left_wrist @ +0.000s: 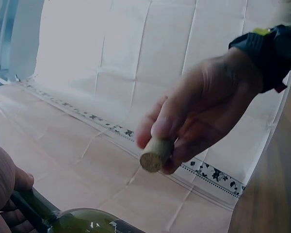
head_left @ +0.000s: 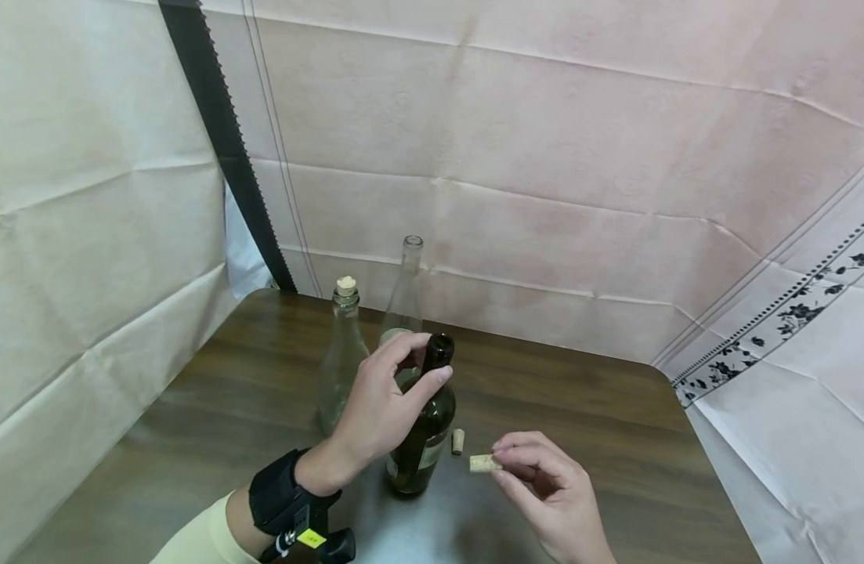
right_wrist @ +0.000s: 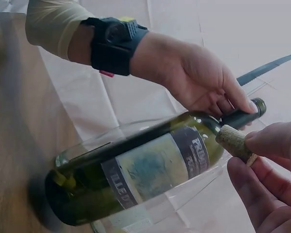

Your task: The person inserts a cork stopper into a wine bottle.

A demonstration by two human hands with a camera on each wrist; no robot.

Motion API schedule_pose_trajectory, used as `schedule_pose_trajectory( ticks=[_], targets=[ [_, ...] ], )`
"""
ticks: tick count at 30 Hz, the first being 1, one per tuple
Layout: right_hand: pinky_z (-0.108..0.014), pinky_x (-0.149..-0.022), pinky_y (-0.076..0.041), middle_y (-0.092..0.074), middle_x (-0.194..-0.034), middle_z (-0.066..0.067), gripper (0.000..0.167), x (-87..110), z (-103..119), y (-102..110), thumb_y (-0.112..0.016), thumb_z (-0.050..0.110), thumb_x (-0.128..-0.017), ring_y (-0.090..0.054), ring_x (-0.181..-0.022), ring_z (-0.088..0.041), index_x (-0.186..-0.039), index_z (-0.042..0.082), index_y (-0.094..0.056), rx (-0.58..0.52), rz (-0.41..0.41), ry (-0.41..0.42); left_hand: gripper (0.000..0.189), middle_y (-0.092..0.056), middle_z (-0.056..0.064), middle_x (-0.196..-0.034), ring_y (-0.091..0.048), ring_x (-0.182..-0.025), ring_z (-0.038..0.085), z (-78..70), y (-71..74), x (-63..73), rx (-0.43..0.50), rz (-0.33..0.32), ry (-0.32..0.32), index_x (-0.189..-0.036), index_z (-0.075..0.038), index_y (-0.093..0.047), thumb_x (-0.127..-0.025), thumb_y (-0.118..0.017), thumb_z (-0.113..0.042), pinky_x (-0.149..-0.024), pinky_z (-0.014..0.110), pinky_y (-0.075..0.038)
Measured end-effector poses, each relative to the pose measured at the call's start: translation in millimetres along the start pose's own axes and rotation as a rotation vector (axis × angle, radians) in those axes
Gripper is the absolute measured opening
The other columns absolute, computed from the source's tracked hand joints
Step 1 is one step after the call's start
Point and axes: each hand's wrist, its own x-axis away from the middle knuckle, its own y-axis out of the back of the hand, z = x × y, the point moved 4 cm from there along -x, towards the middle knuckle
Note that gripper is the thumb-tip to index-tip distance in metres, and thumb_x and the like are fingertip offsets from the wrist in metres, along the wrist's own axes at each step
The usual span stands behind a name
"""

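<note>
A dark green wine bottle (head_left: pixel 426 423) stands on the wooden table, its mouth uncorked. My left hand (head_left: pixel 378 399) grips it by the neck, thumb on the near side. To the right of the bottle, my right hand (head_left: pixel 551 489) pinches a pale cork (head_left: pixel 482 464) between thumb and fingers. Seen in the left wrist view, one round end of that cork (left_wrist: pixel 153 158) points away from the hand. The right wrist view shows the bottle's label (right_wrist: pixel 157 165) and its bare mouth (right_wrist: pixel 260 104). Another cork (head_left: pixel 458 441) is on the table between the bottle and my right hand.
Behind the green bottle are two clear glass bottles. The left one (head_left: pixel 341 360) has a cork (head_left: pixel 345 285) in its mouth; the farther one (head_left: pixel 405 290) has an uncorked mouth. Pale creased cloth (head_left: pixel 544 196) hangs past the back edge of the table (head_left: pixel 580 392).
</note>
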Motion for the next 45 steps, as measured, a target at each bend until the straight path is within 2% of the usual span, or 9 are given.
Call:
schedule_pose_trajectory(
  ticks=[7,13,23,39,45],
  targets=[
    [-0.022,-0.088,-0.061,-0.069,-0.116,-0.017,0.043,1.5,-1,2,-0.065,-0.034,-0.078,-0.071,-0.106,-0.016,-0.112,-0.008,-0.07,0.007,-0.004,-0.021,0.031,-0.068,-0.008,-0.113,-0.064,-0.103,0.008,-0.3,1.4,13.6,0.01,0.023,0.005,-0.127,-0.021,-0.068,-0.097,-0.076,-0.023,-0.091,0.036,-0.058],
    [-0.021,-0.085,-0.061,-0.068,-0.115,-0.018,0.044,2.1,0,3,-0.065,-0.033,-0.079,-0.072,-0.104,-0.015,-0.113,-0.006,-0.071,0.016,0.0,-0.034,0.032,-0.068,-0.006,-0.115,-0.066,-0.102,0.009,-0.3,1.1,19.3,0.025,0.029,-0.021,-0.126,-0.02,-0.068,-0.096,-0.078,-0.022,-0.088,0.035,-0.059],
    [-0.021,-0.082,-0.061,-0.067,-0.115,-0.022,0.046,0.8,-2,3,-0.064,-0.035,-0.078,-0.071,-0.104,-0.016,-0.113,-0.007,-0.07,0.001,0.015,-0.012,0.033,-0.069,-0.006,-0.114,-0.066,-0.103,0.008,2.2,0.1,22.0,0.022,0.027,-0.044,-0.127,-0.018,-0.069,-0.095,-0.079,-0.021,-0.089,0.032,-0.058],
    [-0.019,-0.078,-0.06,-0.069,-0.115,-0.018,0.045,-0.7,-5,7,-0.065,-0.035,-0.076,-0.071,-0.103,-0.015,-0.112,-0.008,-0.071,0.011,-0.002,-0.007,0.031,-0.068,-0.008,-0.11,-0.065,-0.099,0.007,6.9,-1.7,24.5,0.045,0.032,-0.076,-0.125,-0.021,-0.069,-0.095,-0.079,-0.02,-0.086,0.031,-0.058],
    [-0.019,-0.079,-0.06,-0.069,-0.115,-0.017,0.048,-13.2,1,11,-0.066,-0.036,-0.075,-0.071,-0.103,-0.015,-0.113,-0.008,-0.072,0.034,0.029,0.022,0.03,-0.069,-0.008,-0.106,-0.066,-0.096,0.006,9.0,-0.8,24.2,0.024,0.02,-0.107,-0.121,-0.02,-0.07,-0.093,-0.081,-0.019,-0.084,0.032,-0.058]
  ],
)
